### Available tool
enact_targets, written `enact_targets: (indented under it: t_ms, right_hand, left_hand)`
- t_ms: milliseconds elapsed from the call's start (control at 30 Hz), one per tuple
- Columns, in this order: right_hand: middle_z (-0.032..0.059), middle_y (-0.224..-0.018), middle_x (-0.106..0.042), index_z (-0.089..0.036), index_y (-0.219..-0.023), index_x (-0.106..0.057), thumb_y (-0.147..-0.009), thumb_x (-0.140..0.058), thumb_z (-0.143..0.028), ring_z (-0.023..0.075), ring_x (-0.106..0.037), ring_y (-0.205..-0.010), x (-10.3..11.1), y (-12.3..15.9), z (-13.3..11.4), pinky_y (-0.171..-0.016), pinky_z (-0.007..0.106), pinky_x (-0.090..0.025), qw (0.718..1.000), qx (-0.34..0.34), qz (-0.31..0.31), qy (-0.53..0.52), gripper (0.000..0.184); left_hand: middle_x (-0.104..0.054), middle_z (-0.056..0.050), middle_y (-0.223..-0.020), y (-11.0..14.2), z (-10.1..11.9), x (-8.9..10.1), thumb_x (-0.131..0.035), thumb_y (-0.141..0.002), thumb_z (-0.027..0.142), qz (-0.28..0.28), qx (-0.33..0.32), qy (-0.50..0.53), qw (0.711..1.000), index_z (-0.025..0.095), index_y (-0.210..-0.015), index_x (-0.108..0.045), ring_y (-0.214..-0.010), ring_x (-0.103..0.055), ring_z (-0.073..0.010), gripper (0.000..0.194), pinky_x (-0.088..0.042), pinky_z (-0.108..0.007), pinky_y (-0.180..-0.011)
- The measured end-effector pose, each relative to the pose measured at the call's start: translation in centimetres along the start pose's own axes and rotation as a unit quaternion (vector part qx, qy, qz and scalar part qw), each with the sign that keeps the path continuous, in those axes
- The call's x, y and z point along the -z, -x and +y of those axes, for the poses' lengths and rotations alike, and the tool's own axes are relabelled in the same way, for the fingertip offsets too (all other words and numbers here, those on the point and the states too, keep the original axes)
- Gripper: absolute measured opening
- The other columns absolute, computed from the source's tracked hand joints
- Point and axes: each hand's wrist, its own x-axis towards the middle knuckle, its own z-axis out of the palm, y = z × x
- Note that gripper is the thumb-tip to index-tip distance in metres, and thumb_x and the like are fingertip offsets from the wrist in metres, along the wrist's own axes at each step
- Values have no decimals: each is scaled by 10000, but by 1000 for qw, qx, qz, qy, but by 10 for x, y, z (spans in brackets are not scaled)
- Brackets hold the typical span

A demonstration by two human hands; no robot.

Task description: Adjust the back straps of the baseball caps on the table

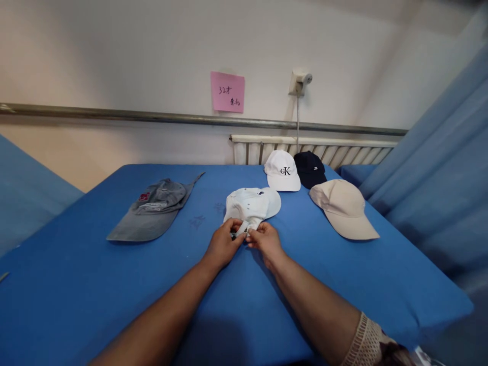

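A white baseball cap (247, 204) with a small dark emblem lies in front of me, its brim toward the back right and its rear strap toward me. My left hand (225, 243) pinches the light strap (241, 229) at the cap's back. Closed on the same strap area from the other side is my right hand (267, 242), thumb and fingers together. The strap's buckle is partly hidden by my fingers. A grey cap (154, 206) with its strap sticking out lies to the left, apart from both hands.
Towards the back right sit a white cap with black letters (282, 172), a black cap (310, 169) and a beige cap (345, 208). All rest on a blue-covered table (125, 305). Behind are a radiator (263, 147) and a wall rail (152, 114); a blue curtain (430, 168) hangs right.
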Motion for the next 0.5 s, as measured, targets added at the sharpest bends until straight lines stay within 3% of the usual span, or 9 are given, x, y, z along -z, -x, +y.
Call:
enact_targets:
  t_ms: [200,300,500]
  right_hand:
    - [-47,-527,-598,-179,-719,-517,-599,-737,-202,98,-575,-467,-5,-4,4,-423,181,-474,1000,10,23,-4,252]
    - [-57,-549,-596,-182,-749,-522,-604,-719,-180,87,-559,-457,-4,-6,6,-430,184,-477,999,16,29,-10,245]
    - [-57,-556,-590,-197,-751,-504,-593,-765,-229,97,-566,-468,-1,-8,8,-441,195,-474,999,40,-3,-16,307]
  left_hand:
    - [-705,-43,-925,0,3,-2,-626,-774,319,7,-7,-17,1000,208,-988,-636,-875,-648,-219,241,-481,-335,-772]
    - [-708,-34,-882,1,3,1,-626,-775,354,0,12,80,997,191,-998,-613,-828,-659,-198,277,-491,-323,-770]
    - [-615,21,-620,2,3,8,-667,-731,437,8,112,252,961,167,-847,-596,-540,-566,-125,303,-445,-236,-536]
